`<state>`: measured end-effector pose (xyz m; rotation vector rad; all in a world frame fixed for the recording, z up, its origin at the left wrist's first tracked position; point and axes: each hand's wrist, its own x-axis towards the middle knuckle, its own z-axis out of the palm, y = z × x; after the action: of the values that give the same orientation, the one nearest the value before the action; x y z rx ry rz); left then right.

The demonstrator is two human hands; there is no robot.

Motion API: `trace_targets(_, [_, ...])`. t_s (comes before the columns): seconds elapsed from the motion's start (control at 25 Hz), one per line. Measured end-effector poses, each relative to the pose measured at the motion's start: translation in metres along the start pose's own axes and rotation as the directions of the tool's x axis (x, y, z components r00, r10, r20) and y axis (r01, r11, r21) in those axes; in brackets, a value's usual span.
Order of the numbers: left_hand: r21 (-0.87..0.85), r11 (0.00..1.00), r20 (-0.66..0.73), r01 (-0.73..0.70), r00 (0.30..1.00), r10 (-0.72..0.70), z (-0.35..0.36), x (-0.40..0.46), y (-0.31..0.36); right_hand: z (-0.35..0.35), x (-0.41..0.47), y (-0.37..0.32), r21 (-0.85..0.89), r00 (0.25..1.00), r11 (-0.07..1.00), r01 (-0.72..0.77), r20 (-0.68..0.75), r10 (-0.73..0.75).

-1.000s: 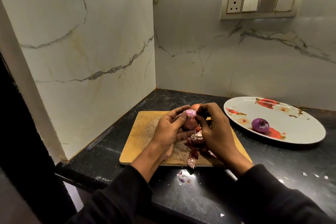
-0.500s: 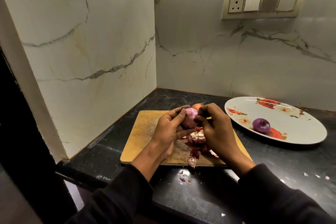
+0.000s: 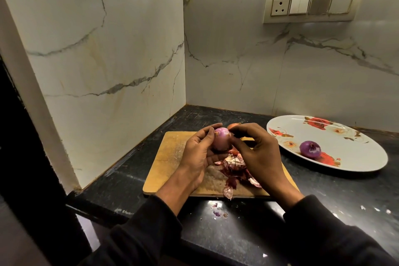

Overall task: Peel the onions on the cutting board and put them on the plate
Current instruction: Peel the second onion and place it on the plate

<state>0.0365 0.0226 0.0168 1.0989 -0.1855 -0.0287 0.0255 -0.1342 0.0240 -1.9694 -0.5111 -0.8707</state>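
Observation:
My left hand (image 3: 197,155) holds a pale purple onion (image 3: 221,141) above the wooden cutting board (image 3: 170,153), fingers curled round its left side. My right hand (image 3: 257,153) pinches at the onion's right top edge with thumb and fingertips. Just behind my hands an unpeeled orange-brown onion (image 3: 233,125) peeks out on the board. A heap of dark red peels (image 3: 234,168) lies on the board under my hands. One peeled purple onion (image 3: 310,149) sits on the white flowered plate (image 3: 345,136) to the right.
The board lies in a corner of a black counter (image 3: 237,227), with marble walls close on the left and behind. A few peel scraps (image 3: 218,211) lie on the counter in front of the board. A switch panel (image 3: 311,4) is on the back wall.
The onion has been turned in my left hand and shows more pale peeled surface. My right fingers have shifted up to its top right edge.

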Motion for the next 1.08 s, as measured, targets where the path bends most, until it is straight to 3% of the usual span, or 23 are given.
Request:
trace_targets(0.28, [0.099,0.995,0.011,-0.019,1.0,0.018,0.0053,-0.0027,-0.0006,-0.0031,-0.0008,0.0026,-0.055,0.999,0.998,0.019,-0.043,-0.022])
trace_targets(0.52, [0.153,0.987,0.025,-0.046,0.999,0.043,0.0062,-0.0043,-0.0012,-0.0036,0.0028,0.0059,-0.119,0.996,0.992,0.05,0.08,-0.04])
trace_targets(0.68, [0.096,0.995,0.031,-0.019,0.999,0.016,0.0073,-0.0054,0.0013,-0.0007,0.0037,0.0033,-0.134,0.985,0.99,0.049,0.17,-0.026])
trace_targets(0.88, [-0.015,0.998,0.05,0.062,0.997,-0.061,0.0061,-0.0045,0.0037,0.0021,0.0013,0.0019,-0.008,0.993,1.0,0.003,0.12,-0.002])
trace_targets(1.08, [-0.072,0.996,0.03,0.051,0.998,-0.049,0.0038,-0.0024,0.0036,0.0014,-0.0004,0.0013,0.106,0.994,0.992,-0.072,0.091,0.062])
